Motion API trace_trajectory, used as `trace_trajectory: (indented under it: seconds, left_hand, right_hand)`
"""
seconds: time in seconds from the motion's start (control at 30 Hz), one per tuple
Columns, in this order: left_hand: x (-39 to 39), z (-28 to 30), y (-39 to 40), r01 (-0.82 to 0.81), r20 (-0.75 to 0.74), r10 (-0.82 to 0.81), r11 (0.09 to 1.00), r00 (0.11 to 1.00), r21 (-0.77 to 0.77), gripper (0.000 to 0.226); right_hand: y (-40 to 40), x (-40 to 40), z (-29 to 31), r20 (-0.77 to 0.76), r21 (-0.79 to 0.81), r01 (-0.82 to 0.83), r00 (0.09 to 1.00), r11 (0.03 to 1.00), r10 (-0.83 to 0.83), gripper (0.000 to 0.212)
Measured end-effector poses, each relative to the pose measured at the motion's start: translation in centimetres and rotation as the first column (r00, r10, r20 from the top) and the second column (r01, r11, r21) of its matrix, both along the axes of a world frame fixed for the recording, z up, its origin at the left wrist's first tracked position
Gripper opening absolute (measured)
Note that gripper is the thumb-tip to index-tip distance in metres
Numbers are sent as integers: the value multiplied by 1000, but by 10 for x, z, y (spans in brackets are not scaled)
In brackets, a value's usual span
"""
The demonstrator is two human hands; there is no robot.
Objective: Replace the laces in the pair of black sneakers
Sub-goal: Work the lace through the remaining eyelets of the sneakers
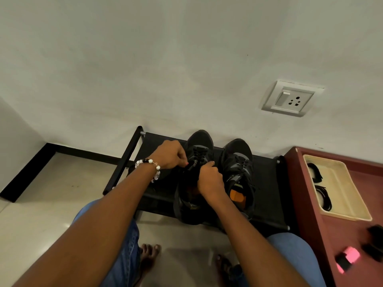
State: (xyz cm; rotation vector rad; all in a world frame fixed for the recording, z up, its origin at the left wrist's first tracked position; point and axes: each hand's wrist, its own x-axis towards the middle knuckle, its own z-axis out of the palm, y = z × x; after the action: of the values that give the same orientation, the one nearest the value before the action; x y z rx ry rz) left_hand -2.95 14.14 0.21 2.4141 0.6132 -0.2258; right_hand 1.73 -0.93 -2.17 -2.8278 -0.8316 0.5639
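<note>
My left hand point(170, 155) pinches the lace point(193, 162) on the left sneaker point(196, 175), centre frame; my right hand point(210, 179) grips its tongue.

The scene is lit softly and evenly, somewhat dimly. Detail is lost in the black sneakers point(213, 175) and rack point(157, 146), which merge in shadow. Straight lines are bent toward the frame edges by wide-angle distortion. Slight softness is seen throughout.
</note>
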Motion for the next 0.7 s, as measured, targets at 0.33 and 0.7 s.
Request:
trace_trajectory:
  seconds: [0.33, 0.7]
  left_hand:
    - [1, 14, 7, -257, 249, 329, 925, 911, -281, 4]
    - [-15, 74, 11, -107, 375, 672, 560, 639, -822, 14]
  right_hand:
    - [-4, 10, 22, -195, 23, -8, 981, 1000, 13, 31]
    - [-9, 34, 53, -141, 581, 114, 989, 806, -38, 22]
